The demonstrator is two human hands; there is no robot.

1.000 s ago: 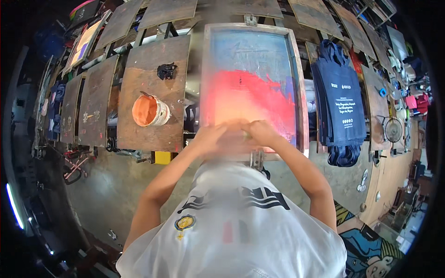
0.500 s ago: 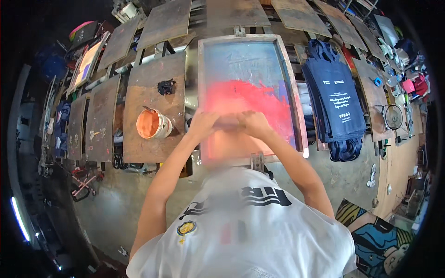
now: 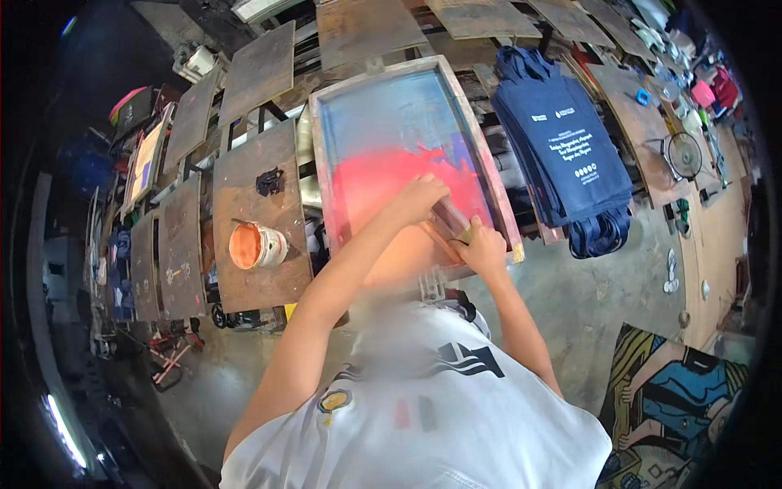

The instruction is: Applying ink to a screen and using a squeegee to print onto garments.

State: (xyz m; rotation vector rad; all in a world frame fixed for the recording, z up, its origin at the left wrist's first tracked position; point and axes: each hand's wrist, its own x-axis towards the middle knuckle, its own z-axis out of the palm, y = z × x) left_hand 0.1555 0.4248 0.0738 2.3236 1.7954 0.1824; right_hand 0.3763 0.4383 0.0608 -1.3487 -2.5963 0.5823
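Both of my hands grip a squeegee point(image 3: 450, 219) over a wooden-framed printing screen point(image 3: 484, 163). My left hand point(image 3: 421, 198) is closed around its upper left end. Lower and to the right, my right hand point(image 3: 486, 248) is closed on the other end, so the squeegee lies slanted. Bright pinkish-red ink point(image 3: 371, 175) covers the middle of the mesh, fading to orange toward my body. The far part of the mesh is blue-grey. My left forearm hides some of the screen's near left portion.
On a brown board to the left stand an open bucket of orange ink point(image 3: 259, 246) and a crumpled black rag point(image 3: 270, 182). A stack of navy tote bags point(image 3: 562, 147) lies right of the screen. A small round fan point(image 3: 683, 155) is farther right. More boards point(image 3: 257, 69) line the far side.
The squeegee has turned from roughly level to slanted, its right end lower. My right hand has come nearer my body. The view has shifted and tilted.
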